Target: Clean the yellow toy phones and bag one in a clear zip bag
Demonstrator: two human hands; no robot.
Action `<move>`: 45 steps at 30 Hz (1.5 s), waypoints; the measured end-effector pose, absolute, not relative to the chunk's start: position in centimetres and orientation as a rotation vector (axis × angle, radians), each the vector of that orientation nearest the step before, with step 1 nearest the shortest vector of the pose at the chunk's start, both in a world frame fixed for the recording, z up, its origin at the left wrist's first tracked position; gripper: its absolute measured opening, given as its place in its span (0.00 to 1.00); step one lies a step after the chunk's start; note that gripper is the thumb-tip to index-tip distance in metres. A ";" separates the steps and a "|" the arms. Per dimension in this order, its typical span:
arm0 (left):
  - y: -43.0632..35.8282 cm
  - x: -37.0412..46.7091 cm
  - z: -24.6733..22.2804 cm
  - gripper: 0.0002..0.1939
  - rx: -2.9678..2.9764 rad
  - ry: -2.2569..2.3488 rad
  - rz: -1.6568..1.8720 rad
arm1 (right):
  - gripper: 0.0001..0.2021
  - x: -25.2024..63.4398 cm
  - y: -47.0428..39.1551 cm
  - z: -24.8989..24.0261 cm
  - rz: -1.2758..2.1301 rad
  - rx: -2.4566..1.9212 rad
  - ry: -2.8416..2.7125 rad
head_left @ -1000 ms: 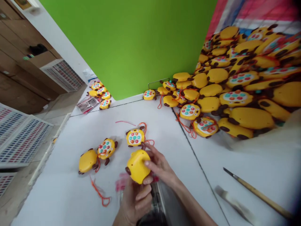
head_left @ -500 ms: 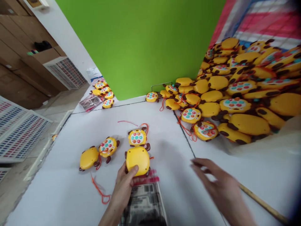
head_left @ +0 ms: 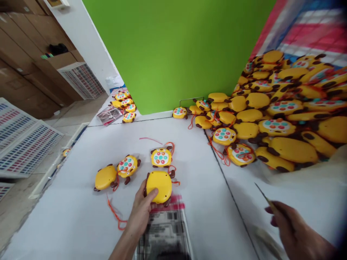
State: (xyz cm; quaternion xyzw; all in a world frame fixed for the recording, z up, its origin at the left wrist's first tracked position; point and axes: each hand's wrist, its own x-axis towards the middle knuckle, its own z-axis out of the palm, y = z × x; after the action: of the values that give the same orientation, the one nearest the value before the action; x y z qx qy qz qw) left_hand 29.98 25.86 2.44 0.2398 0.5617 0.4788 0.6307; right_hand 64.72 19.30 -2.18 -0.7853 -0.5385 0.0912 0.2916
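My left hand [head_left: 143, 202] grips a yellow animal-shaped toy [head_left: 159, 186] by its lower left edge, thumb across its plain back. Brown feet and an orange cord show at the toy's sides. Under it lies a clear plastic bag [head_left: 168, 234] with a pink strip and black printing. At the right, my right hand [head_left: 290, 224] is closed on a thin pointed tool [head_left: 267, 199] with a dark tip and pale handle, aimed up and left. Just beyond the held toy lies another toy [head_left: 161, 157], its coloured buttons facing up.
Two more toys, one back up [head_left: 105, 177] and one buttons up [head_left: 127, 167], lie at left near a loose orange cord [head_left: 115, 213]. A large pile of toys [head_left: 292, 148] fills the right. A green panel [head_left: 176, 54] stands behind; white baskets [head_left: 24, 141] are at far left.
My right hand has moved right and taken up the thin tool that lay on the table. My left hand keeps hold of the toy. The view has shifted slightly.
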 end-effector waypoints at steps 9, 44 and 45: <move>25.1 30.1 3.3 0.33 0.697 1.373 0.989 | 0.10 48.7 25.5 2.6 0.842 -1.407 -1.612; 24.6 32.2 3.5 0.25 0.823 1.390 0.990 | 0.05 46.5 25.8 3.0 0.785 -1.444 -1.686; 24.7 32.4 3.6 0.24 0.818 1.388 1.004 | 0.04 46.4 25.8 2.9 0.784 -1.446 -1.684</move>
State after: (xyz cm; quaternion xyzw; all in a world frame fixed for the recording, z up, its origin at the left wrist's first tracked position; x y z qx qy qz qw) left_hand 32.36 24.65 3.56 0.3504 0.5942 0.4301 0.5824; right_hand 46.45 25.81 2.90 -0.5671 -0.6608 0.3076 0.3836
